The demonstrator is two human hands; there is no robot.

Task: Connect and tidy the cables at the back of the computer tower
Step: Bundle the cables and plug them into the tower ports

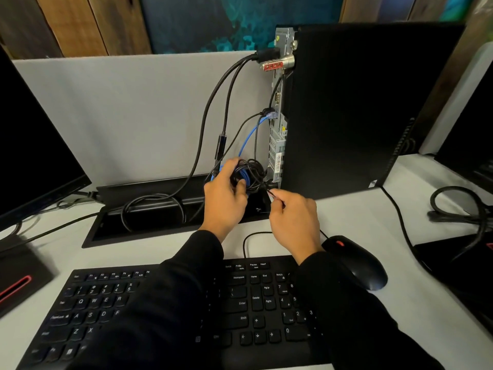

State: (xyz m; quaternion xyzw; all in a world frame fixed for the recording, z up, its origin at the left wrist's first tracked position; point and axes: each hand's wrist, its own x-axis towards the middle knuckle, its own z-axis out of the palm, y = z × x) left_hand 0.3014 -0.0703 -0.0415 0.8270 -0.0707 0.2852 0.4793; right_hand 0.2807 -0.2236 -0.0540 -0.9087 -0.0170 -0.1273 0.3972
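A black computer tower [346, 108] stands upright on the white desk, its metal back panel [278, 129] turned to the left. Black cables [213, 97] and a blue network cable [249, 137] hang from its ports. A coiled bundle of black and blue cable [249, 173] sits at the foot of the panel. My left hand [226, 196] grips this bundle from the left. My right hand [293, 217] is just right of it, pinching a thin black tie or wire end [270, 192] that touches the bundle.
A black keyboard [106, 303] lies under my forearms, with a black mouse [357, 260] to its right. An open black cable tray [160, 209] is sunk in the desk behind. A monitor [32, 145] stands at left. More cables [458, 209] lie at right.
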